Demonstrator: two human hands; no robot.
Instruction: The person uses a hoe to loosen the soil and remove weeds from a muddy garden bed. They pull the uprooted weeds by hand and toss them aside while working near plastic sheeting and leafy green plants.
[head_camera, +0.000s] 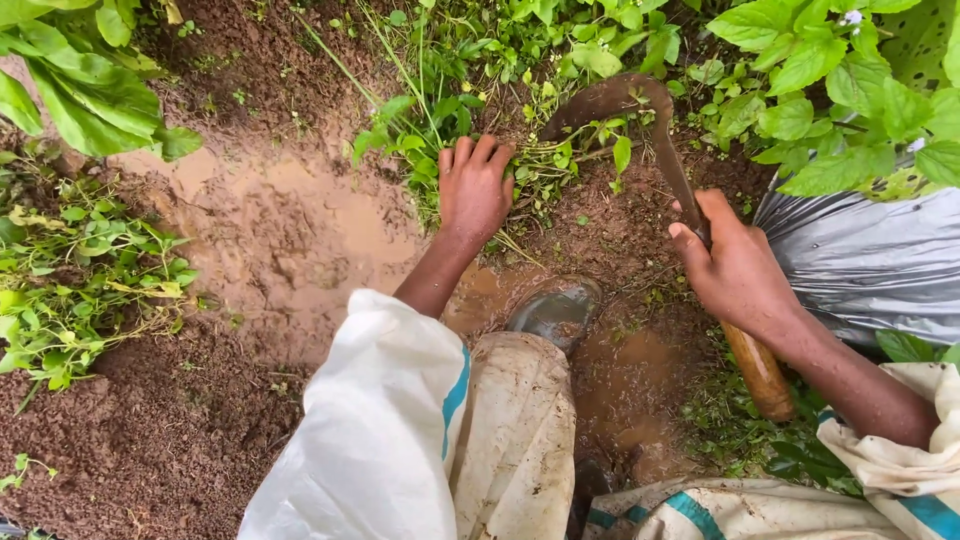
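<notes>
My left hand (474, 186) presses down on a clump of green weeds (430, 130) at the edge of wet brown soil, fingers closed around the stems. My right hand (735, 265) grips the wooden handle (760, 375) of a sickle. Its curved rusty blade (615, 100) arcs over the weeds just right of my left hand. Both arms wear loose white sleeves with teal stripes.
A muddy puddle (290, 230) lies left of my left hand. My muddy boot (555, 312) stands in wet soil below it. A grey plastic sheet (870, 260) lies at right under leafy plants (850, 80). More weeds (80, 280) grow at left.
</notes>
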